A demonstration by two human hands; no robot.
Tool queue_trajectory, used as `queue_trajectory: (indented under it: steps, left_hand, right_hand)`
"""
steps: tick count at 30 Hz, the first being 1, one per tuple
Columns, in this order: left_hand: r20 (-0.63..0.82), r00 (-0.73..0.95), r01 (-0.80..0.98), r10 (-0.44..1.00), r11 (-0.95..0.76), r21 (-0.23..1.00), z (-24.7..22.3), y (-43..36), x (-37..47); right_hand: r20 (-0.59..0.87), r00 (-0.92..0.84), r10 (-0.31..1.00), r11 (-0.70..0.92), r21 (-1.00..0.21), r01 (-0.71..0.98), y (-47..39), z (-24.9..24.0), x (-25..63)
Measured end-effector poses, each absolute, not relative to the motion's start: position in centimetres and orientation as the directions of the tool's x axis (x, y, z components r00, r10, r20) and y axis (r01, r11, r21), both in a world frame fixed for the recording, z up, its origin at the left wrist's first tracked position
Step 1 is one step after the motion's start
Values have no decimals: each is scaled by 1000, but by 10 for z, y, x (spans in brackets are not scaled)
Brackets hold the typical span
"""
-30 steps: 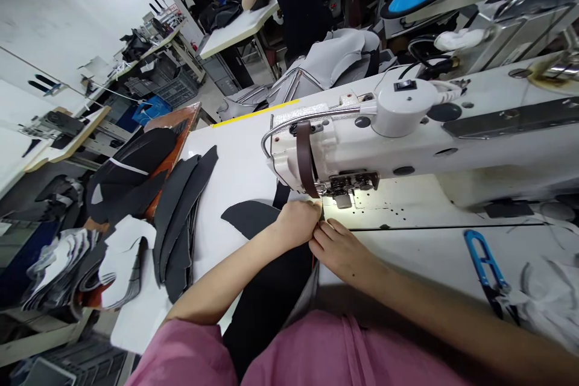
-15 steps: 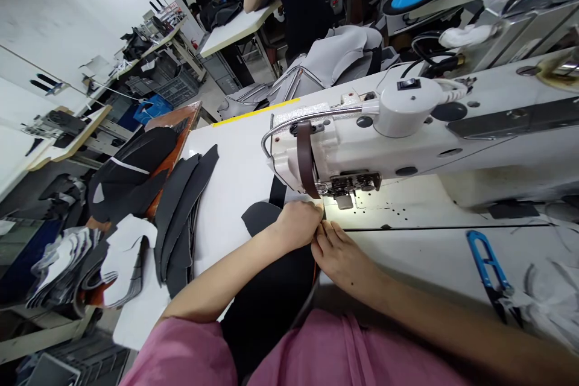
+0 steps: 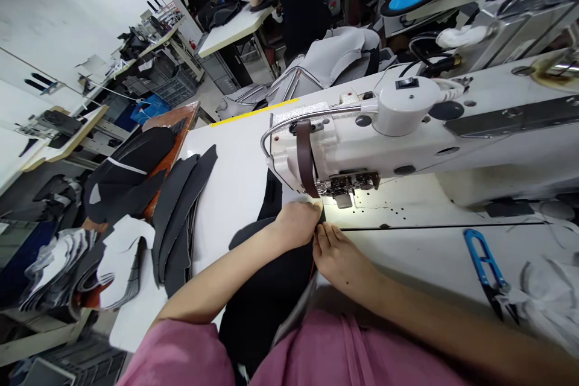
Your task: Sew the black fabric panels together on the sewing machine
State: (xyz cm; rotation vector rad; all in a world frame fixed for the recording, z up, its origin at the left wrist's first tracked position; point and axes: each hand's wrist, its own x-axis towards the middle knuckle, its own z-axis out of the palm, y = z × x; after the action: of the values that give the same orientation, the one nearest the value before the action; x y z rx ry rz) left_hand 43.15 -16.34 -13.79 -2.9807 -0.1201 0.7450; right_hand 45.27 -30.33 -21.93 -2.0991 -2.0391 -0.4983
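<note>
Black fabric [image 3: 269,289] runs from my lap up over the table to the front of the sewing machine [image 3: 312,160]. My left hand [image 3: 298,224] is closed on the fabric's right edge, just below the needle area, its fingertips close to the presser foot. Right beside it, my right hand [image 3: 338,253] grips the same edge with bent fingers, the thumb hidden. Past my left hand, a dark strip [image 3: 271,193] of material lies on the table left of the machine head. The needle itself is hidden behind the machine's brown guard.
Stacked dark fabric pieces [image 3: 183,211] lie at the table's left side, with white-topped cut pieces [image 3: 124,259] beyond. Blue-handled snips [image 3: 486,259] lie on the right. Grey fabric [image 3: 330,57] is heaped behind the table. A person [image 3: 294,0] works at another table.
The black fabric has fed away from me past the needle; more of the dark strip shows left of the machine head, and its curved edge has shifted left. My hands stay nearly in place.
</note>
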Motion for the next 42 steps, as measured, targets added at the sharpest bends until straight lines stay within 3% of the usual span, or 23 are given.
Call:
queue_trajectory:
  steps: [11, 18, 23, 30, 37, 42]
  left_hand:
    - [-516, 856, 57, 46, -998, 5, -135, -158, 434]
    - [-504, 863, 85, 33, -993, 79, -137, -158, 426]
    - [-531, 846, 92, 58, -995, 39, -135, -162, 420]
    - [-487, 869, 82, 90, -996, -38, -138, -159, 416]
    - [-419, 903, 75, 94, -995, -61, -143, -160, 416]
    - [-393, 913, 105, 109, -994, -32, -150, -159, 420]
  right_hand:
    - [316, 47, 948, -75, 78, 994, -289, -215, 458]
    - [86, 44, 995, -30, -162, 986, -307, -195, 456]
    - [166, 76, 983, -41, -205, 978, -307, -203, 457]
    - [373, 63, 925, -47, -53, 998, -308, -225, 450]
    - [396, 148, 906, -107, -123, 987, -320, -237, 437]
    - [396, 129, 909, -107, -79, 991, -315, -236, 444]
